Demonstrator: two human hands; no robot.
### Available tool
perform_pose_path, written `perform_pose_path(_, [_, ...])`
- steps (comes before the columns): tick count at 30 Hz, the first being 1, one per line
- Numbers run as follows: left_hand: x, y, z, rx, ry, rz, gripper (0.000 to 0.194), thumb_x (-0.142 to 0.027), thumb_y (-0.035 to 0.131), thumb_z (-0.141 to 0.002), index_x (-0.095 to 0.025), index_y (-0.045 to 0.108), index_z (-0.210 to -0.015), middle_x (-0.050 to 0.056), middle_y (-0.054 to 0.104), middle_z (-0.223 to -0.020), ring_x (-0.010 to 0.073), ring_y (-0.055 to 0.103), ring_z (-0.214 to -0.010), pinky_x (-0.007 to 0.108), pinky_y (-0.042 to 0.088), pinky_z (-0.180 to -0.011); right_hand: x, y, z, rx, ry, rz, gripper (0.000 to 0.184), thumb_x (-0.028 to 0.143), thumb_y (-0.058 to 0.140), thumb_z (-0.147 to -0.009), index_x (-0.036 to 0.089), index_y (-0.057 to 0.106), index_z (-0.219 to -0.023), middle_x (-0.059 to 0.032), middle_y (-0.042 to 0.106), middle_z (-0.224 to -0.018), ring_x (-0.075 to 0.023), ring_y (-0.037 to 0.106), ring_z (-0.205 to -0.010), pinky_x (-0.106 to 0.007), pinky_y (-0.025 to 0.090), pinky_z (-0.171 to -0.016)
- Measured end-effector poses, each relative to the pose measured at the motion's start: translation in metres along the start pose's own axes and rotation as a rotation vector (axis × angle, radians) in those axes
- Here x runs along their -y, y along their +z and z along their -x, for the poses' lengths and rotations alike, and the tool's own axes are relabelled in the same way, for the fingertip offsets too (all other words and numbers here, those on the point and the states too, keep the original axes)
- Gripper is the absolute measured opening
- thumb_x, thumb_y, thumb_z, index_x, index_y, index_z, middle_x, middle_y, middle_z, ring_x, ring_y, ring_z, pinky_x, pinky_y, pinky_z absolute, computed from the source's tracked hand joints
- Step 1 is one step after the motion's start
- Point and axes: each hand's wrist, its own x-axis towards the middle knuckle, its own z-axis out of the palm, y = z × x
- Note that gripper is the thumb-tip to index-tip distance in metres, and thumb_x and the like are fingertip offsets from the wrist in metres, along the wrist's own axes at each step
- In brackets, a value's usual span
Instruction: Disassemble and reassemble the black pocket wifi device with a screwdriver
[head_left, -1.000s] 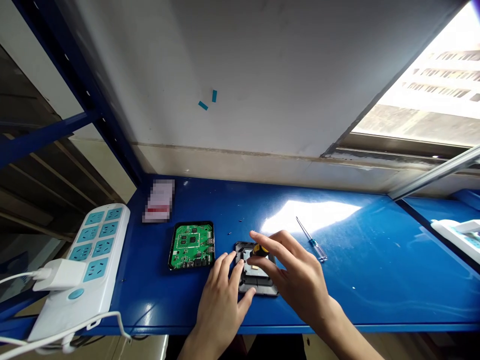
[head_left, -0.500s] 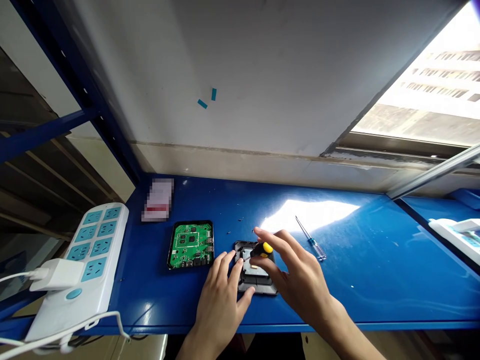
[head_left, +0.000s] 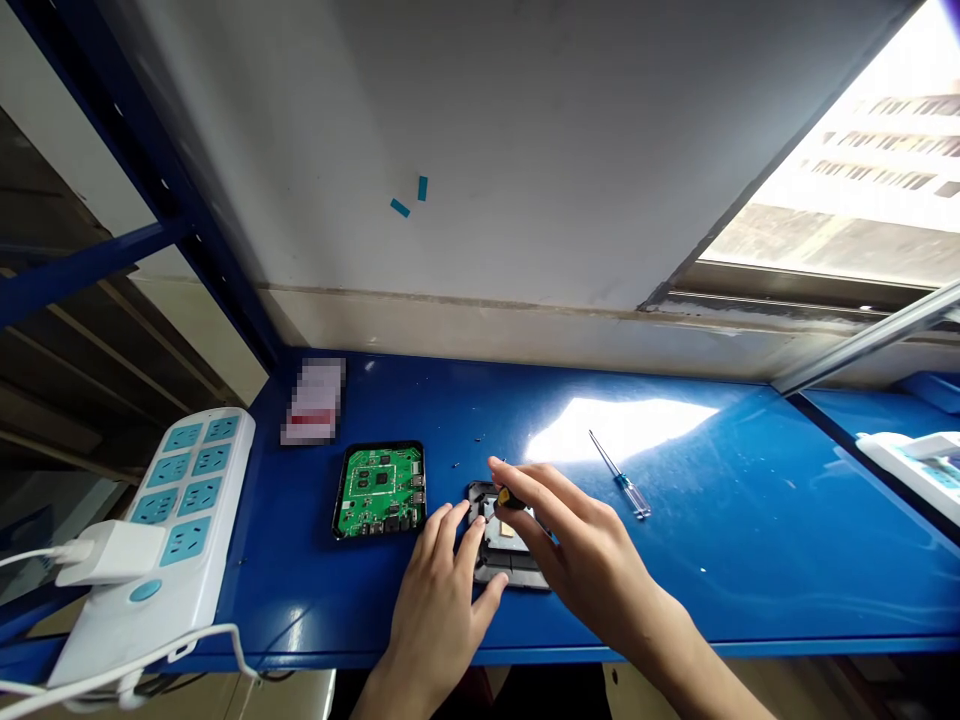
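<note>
In the head view, a black plastic cover (head_left: 517,578) with a silvery metal plate (head_left: 495,535) on its inside lies on the blue table, partly hidden by my hands. My left hand (head_left: 448,590) rests at its left side with fingers spread, fingertips and thumb touching its edge. My right hand (head_left: 581,530) grips a stubby yellow-and-black screwdriver (head_left: 509,499) between thumb and fingers over the cover's upper part. The screwdriver's tip is hidden. To the left lies the other half of the case, holding a green circuit board (head_left: 384,490).
A thin screwdriver with a clear handle (head_left: 630,493) lies to the right on the blue table (head_left: 750,560). Tiny dark screws (head_left: 455,464) lie beyond the cover. At the far left stands a white power strip (head_left: 196,580) with a plugged-in charger (head_left: 112,553); a blurred card (head_left: 313,400) lies behind.
My right hand has shifted slightly left and tilted the stubby screwdriver, so less of its yellow end shows. My left hand and the cover stay almost where they were.
</note>
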Motion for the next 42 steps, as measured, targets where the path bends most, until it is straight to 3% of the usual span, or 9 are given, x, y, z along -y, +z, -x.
perform_pose_path(7, [-0.003, -0.003, -0.003, 0.034, 0.003, -0.052, 0.046, -0.029, 0.071, -0.088, -0.017, 0.062, -0.132, 0.016, 0.062, -0.14, 0.039, 0.057, -0.134, 0.056, 0.056, -0.105, 0.001, 0.005, -0.007, -0.015, -0.006, -0.015, 0.041, 0.013, 0.053, -0.103, 0.019, 0.052, -0.143, -0.0108, 0.07, -0.115, -0.0159, 0.072, -0.093, -0.024, 0.063, -0.078])
perform_pose_path(16, [-0.003, -0.003, -0.003, 0.041, -0.012, -0.021, 0.054, -0.029, 0.076, -0.086, -0.018, 0.06, -0.136, 0.014, 0.061, -0.142, 0.0376, 0.056, -0.135, 0.054, 0.055, -0.107, 0.003, 0.005, 0.0, -0.04, 0.033, -0.049, 0.037, 0.009, 0.057, -0.101, 0.02, 0.056, -0.136, -0.0094, 0.072, -0.119, -0.0146, 0.072, -0.103, -0.022, 0.061, -0.09])
perform_pose_path(22, [-0.002, -0.004, -0.003, 0.057, -0.002, -0.038, 0.05, -0.031, 0.074, -0.089, -0.018, 0.06, -0.135, 0.015, 0.061, -0.142, 0.0381, 0.055, -0.135, 0.056, 0.055, -0.106, 0.0, 0.006, -0.005, -0.109, 0.052, -0.019, 0.032, 0.014, 0.061, -0.1, 0.02, 0.058, -0.131, -0.0082, 0.073, -0.11, -0.0144, 0.073, -0.092, -0.022, 0.061, -0.08])
perform_pose_path(27, [0.0, -0.003, -0.002, 0.043, 0.005, -0.023, 0.049, -0.032, 0.071, -0.091, -0.02, 0.059, -0.137, 0.014, 0.06, -0.143, 0.0369, 0.054, -0.136, 0.055, 0.054, -0.107, -0.003, 0.009, -0.008, -0.155, 0.055, 0.0, 0.031, 0.017, 0.059, -0.102, 0.021, 0.057, -0.133, -0.0075, 0.073, -0.105, -0.0141, 0.073, -0.085, -0.023, 0.062, -0.073])
perform_pose_path(33, [0.002, -0.003, -0.002, 0.046, 0.006, -0.02, 0.045, -0.034, 0.068, -0.094, -0.02, 0.06, -0.136, 0.014, 0.06, -0.143, 0.0368, 0.053, -0.137, 0.056, 0.053, -0.107, 0.001, 0.019, 0.001, -0.152, 0.06, -0.03, 0.041, 0.02, 0.052, -0.104, 0.021, 0.048, -0.145, -0.0107, 0.072, -0.11, -0.0182, 0.074, -0.092, -0.028, 0.064, -0.076])
perform_pose_path(36, [0.002, -0.004, -0.001, 0.048, -0.008, -0.022, 0.047, -0.034, 0.066, -0.095, -0.024, 0.058, -0.14, 0.012, 0.058, -0.148, 0.0354, 0.05, -0.14, 0.056, 0.052, -0.108, -0.021, 0.019, 0.013, -0.288, 0.143, -0.134, 0.046, 0.021, 0.052, -0.104, 0.024, 0.043, -0.149, -0.0085, 0.073, -0.108, -0.0179, 0.075, -0.094, -0.034, 0.065, -0.082])
perform_pose_path(39, [0.002, -0.006, -0.001, 0.063, -0.033, -0.031, 0.046, -0.039, 0.062, -0.098, -0.026, 0.057, -0.142, 0.01, 0.057, -0.15, 0.0344, 0.048, -0.143, 0.056, 0.052, -0.109, -0.062, 0.011, 0.022, -0.501, 0.367, -0.212, 0.058, 0.035, 0.057, -0.102, 0.021, 0.033, -0.152, -0.0079, 0.074, -0.103, -0.0186, 0.076, -0.084, -0.037, 0.066, -0.076])
perform_pose_path(40, [0.002, -0.007, 0.0, 0.07, -0.038, -0.033, 0.046, -0.04, 0.061, -0.099, -0.026, 0.058, -0.142, 0.01, 0.056, -0.151, 0.0342, 0.048, -0.143, 0.056, 0.052, -0.109, -0.077, 0.007, 0.024, -0.523, 0.46, -0.154, 0.058, 0.041, 0.055, -0.102, 0.018, 0.034, -0.15, -0.0072, 0.073, -0.098, -0.0179, 0.074, -0.076, -0.035, 0.065, -0.069])
perform_pose_path(42, [0.001, -0.009, -0.001, 0.084, -0.04, -0.035, 0.046, -0.042, 0.058, -0.1, -0.025, 0.058, -0.143, 0.01, 0.056, -0.151, 0.034, 0.048, -0.143, 0.056, 0.052, -0.11, -0.104, 0.002, 0.026, -0.418, 0.58, -0.024, 0.051, 0.049, 0.05, -0.102, 0.015, 0.046, -0.141, -0.0053, 0.071, -0.088, -0.0166, 0.069, -0.064, -0.032, 0.06, -0.061])
